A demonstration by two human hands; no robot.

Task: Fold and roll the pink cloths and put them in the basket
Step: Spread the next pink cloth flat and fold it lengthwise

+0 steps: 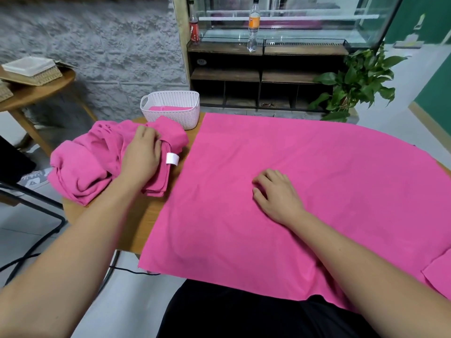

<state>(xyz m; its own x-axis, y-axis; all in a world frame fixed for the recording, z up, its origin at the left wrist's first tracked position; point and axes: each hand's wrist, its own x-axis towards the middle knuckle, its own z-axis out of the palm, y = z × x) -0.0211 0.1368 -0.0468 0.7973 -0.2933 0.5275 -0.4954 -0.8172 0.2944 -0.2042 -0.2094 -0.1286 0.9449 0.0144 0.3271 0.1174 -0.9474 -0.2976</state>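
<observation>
Here, flat pink cloth (305, 172), crumpled pink pile (83, 164)

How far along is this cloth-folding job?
Done: pink cloth already lies in the white basket. In hand: one spread cloth lies flat on the table under the right hand; the left hand rests on the crumpled pile. Left: folding and rolling the spread cloth, then the pile.
</observation>
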